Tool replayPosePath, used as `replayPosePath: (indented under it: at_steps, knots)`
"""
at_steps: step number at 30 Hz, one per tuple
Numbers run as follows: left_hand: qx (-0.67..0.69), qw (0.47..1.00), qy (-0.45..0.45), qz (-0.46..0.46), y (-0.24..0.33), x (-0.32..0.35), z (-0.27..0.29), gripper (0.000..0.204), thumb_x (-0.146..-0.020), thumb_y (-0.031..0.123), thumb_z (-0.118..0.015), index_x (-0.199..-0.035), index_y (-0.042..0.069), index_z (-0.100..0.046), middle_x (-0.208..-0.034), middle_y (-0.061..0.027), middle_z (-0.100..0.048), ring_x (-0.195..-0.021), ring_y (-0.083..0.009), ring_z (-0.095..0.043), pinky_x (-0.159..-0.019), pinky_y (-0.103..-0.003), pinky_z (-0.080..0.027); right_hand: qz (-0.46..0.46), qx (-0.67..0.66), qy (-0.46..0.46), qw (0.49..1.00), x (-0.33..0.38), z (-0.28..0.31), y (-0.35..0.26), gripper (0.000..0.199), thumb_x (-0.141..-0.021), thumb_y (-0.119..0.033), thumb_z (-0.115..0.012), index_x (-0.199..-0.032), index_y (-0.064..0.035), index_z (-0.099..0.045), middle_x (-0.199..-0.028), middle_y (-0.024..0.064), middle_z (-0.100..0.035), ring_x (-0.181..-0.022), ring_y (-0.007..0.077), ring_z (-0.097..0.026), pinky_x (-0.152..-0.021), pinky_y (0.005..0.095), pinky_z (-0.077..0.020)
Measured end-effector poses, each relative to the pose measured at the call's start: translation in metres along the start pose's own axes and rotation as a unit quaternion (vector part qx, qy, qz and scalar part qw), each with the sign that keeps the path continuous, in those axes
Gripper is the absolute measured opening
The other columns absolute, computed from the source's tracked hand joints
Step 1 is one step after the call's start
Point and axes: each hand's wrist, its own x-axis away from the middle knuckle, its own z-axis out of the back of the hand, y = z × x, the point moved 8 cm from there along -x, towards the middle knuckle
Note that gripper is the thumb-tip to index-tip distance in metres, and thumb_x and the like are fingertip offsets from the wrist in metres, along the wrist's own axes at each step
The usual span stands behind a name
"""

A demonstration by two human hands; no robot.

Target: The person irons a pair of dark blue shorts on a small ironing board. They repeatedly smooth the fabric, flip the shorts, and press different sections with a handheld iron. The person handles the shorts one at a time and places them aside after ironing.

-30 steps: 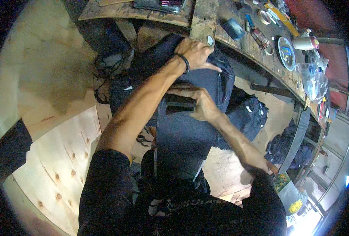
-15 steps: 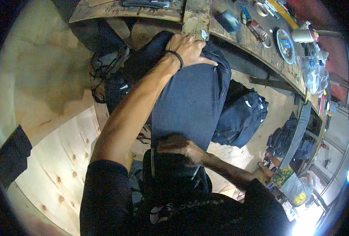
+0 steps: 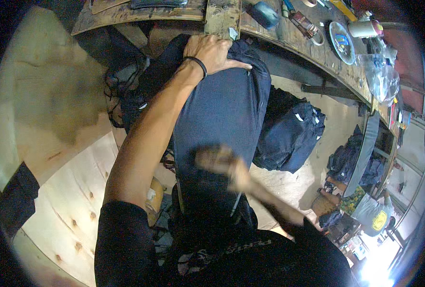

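While the left hand (image 3: pixel 211 51) clutches the dark garment (image 3: pixel 222 119), the blurred right hand (image 3: pixel 222 165) brushes it, grip unclear.

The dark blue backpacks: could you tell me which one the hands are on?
The upright backpack at centre, gripped at its top by the left hand; the other backpack lies untouched to its right.

A worn wooden workbench (image 3: pixel 313 52) carries a round plate (image 3: pixel 341 40), a tape roll (image 3: pixel 317 37) and a white mug (image 3: pixel 363 28).

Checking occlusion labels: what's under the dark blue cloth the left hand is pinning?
Under the dark blue cloth, nothing shows directly. The left hand presses its top edge by the workbench; the blurred right hand lies on it. Whatever supports it is covered.
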Motion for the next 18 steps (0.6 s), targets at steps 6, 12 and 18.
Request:
replayPosePath:
  at_steps: [6, 12, 18]
  knots:
    - [0.013, 0.998, 0.057, -0.008, 0.001, 0.005, 0.002, 0.098, -0.070, 0.099, -0.064, -0.094, 0.007, -0.083, -0.088, -0.0225, -0.080, -0.085, -0.0377, -0.080, -0.078, -0.051, -0.065, -0.058, 0.014, 0.021, 0.998, 0.036, -0.015, 0.020, 0.067, -0.080, -0.014, -0.074, -0.146, -0.0127, -0.069, -0.161, 0.0125, -0.058, -0.148, 0.0284, -0.056, -0.130, 0.0477, -0.0355]
    - [0.014, 0.999, 0.041, 0.003, -0.003, 0.003, 0.001, 0.098, -0.069, 0.100, -0.064, -0.096, 0.007, -0.083, -0.087, -0.0219, -0.080, -0.083, -0.0386, -0.080, -0.079, -0.050, -0.066, -0.076, -0.005, 0.007, 0.997, 0.086, -0.064, -0.007, 0.069, -0.078, -0.018, -0.078, -0.146, -0.0095, -0.069, -0.157, 0.0163, -0.061, -0.146, 0.0301, -0.058, -0.126, 0.0463, -0.0408]
    - [0.016, 1.000, 0.013, -0.014, -0.001, 0.003, 0.001, 0.099, -0.072, 0.099, -0.062, -0.102, 0.007, -0.083, -0.096, -0.0229, -0.081, -0.095, -0.0390, -0.080, -0.086, -0.053, -0.064, -0.092, 0.026, -0.007, 0.995, 0.020, -0.019, 0.043, 0.065, -0.082, -0.017, -0.073, -0.146, -0.0081, -0.069, -0.157, 0.0156, -0.061, -0.150, 0.0335, -0.053, -0.127, 0.0465, -0.0387]
